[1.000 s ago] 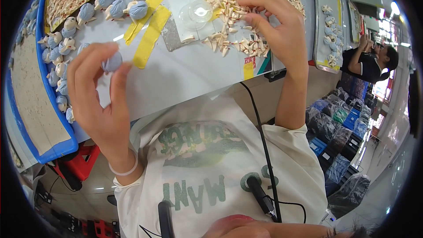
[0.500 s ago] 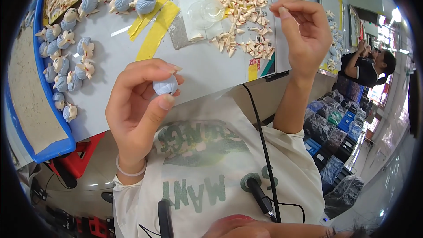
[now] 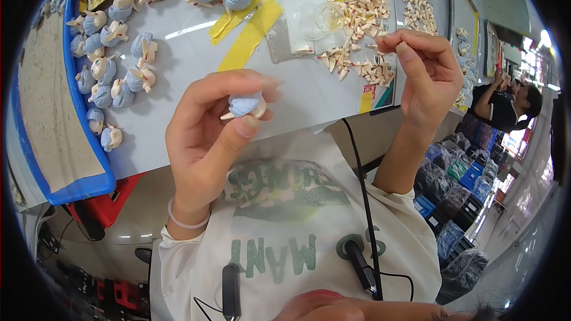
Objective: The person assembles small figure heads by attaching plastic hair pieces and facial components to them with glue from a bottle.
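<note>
My left hand [image 3: 205, 134] is closed around a small doll head [image 3: 245, 106] with light blue hair, held above the table's near edge. A cream pointed ear sticks out of the head beside my thumb. Off to the right, my right hand [image 3: 431, 74] is raised with thumb and forefinger pinched; what is between the tips, if anything, is too small to make out. It hovers near a pile of cream pointed ear pieces [image 3: 357, 18] with red marks. Several more blue-haired doll heads [image 3: 143, 77] stand at the left of the table.
A blue-rimmed tray [image 3: 83, 187] borders the table's left side. Yellow tape strips [image 3: 253, 32] and a clear round dish [image 3: 327, 19] lie in the middle. A black cable [image 3: 360, 172] hangs before me. Another person [image 3: 505, 101] sits at the far right, past plastic-wrapped crates [image 3: 458, 169].
The doll head has turned in my left fingers, so its cream side and an ear now show. My right hand has come slightly nearer to me, still pinched. The whole view has shifted.
</note>
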`<act>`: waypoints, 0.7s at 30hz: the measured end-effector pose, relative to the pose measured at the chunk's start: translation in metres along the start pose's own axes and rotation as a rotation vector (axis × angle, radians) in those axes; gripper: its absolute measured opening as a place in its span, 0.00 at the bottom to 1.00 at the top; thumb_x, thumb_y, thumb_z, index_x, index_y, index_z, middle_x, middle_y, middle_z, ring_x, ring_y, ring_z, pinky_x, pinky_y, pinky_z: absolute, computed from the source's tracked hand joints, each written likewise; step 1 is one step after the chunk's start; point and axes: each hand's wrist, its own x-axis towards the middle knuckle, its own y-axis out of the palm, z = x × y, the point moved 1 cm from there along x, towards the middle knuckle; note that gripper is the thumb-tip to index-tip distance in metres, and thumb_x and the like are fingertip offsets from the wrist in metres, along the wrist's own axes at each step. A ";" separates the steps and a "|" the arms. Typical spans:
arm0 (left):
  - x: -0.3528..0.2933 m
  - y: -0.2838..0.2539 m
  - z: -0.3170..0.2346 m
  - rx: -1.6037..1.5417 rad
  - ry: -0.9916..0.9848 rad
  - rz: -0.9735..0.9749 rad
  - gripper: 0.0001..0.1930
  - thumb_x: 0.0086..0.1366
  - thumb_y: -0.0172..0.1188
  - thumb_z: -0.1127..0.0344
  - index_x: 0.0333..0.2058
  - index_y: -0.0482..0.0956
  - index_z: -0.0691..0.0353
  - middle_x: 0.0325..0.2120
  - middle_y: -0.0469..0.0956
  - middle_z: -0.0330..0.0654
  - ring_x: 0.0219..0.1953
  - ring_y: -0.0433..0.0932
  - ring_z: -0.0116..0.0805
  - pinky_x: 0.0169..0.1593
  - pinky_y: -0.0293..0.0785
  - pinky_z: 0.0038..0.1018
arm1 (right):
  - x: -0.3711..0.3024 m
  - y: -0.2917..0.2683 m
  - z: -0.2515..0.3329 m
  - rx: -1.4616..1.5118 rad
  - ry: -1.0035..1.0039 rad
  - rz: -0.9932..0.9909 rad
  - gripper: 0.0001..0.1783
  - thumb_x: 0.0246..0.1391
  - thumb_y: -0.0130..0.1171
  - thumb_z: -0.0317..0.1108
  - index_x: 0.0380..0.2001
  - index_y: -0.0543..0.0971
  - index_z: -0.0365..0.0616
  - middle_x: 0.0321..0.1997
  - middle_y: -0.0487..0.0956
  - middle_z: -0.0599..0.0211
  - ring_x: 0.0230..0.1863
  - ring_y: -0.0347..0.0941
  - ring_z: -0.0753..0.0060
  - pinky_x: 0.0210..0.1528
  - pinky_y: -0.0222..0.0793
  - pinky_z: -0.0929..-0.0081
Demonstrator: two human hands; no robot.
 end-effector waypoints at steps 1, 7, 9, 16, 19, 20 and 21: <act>0.001 -0.001 -0.001 -0.003 -0.005 0.006 0.20 0.51 0.61 0.73 0.42 0.67 0.68 0.39 0.68 0.47 0.40 0.71 0.33 0.40 0.71 0.25 | 0.000 0.001 0.001 0.031 0.037 -0.005 0.08 0.44 0.54 0.16 0.32 0.74 0.29 0.32 0.76 0.54 0.32 0.75 0.71 0.38 0.71 0.80; -0.001 -0.004 -0.004 -0.023 -0.014 0.002 0.17 0.54 0.59 0.68 0.42 0.68 0.69 0.39 0.71 0.50 0.37 0.74 0.34 0.40 0.72 0.26 | 0.003 0.001 0.001 -0.007 -0.061 0.027 0.09 0.45 0.55 0.18 0.34 0.75 0.29 0.30 0.76 0.59 0.32 0.74 0.73 0.36 0.70 0.83; -0.001 -0.005 -0.004 -0.047 -0.027 -0.014 0.18 0.55 0.59 0.67 0.42 0.68 0.69 0.39 0.71 0.51 0.36 0.74 0.35 0.39 0.72 0.26 | 0.006 0.001 0.002 -0.047 -0.084 0.056 0.09 0.45 0.55 0.18 0.34 0.75 0.29 0.30 0.76 0.60 0.32 0.74 0.73 0.36 0.69 0.83; 0.002 -0.008 -0.004 -0.196 -0.088 -0.034 0.24 0.54 0.60 0.61 0.44 0.63 0.68 0.37 0.71 0.51 0.36 0.75 0.36 0.37 0.74 0.25 | 0.019 0.011 0.011 -0.100 -0.048 0.034 0.07 0.45 0.55 0.18 0.32 0.75 0.31 0.30 0.76 0.62 0.32 0.73 0.76 0.36 0.68 0.86; 0.002 -0.010 -0.004 -0.246 -0.092 -0.009 0.23 0.55 0.59 0.59 0.43 0.63 0.67 0.37 0.71 0.52 0.35 0.74 0.36 0.35 0.73 0.24 | 0.025 0.017 0.012 -0.112 -0.051 0.077 0.06 0.44 0.55 0.17 0.29 0.75 0.32 0.29 0.76 0.63 0.31 0.73 0.77 0.36 0.67 0.86; 0.002 -0.010 -0.003 -0.249 -0.091 -0.010 0.23 0.55 0.59 0.59 0.43 0.63 0.67 0.37 0.71 0.52 0.35 0.74 0.36 0.35 0.73 0.24 | 0.028 0.018 0.012 -0.115 -0.052 0.079 0.06 0.44 0.55 0.17 0.29 0.75 0.32 0.29 0.76 0.63 0.31 0.73 0.77 0.36 0.67 0.86; 0.002 -0.011 -0.002 -0.246 -0.087 -0.015 0.22 0.56 0.58 0.58 0.43 0.64 0.67 0.37 0.71 0.52 0.35 0.74 0.35 0.35 0.73 0.23 | 0.032 0.020 0.013 -0.184 -0.100 0.133 0.06 0.43 0.56 0.17 0.29 0.75 0.32 0.29 0.76 0.63 0.31 0.72 0.78 0.36 0.67 0.86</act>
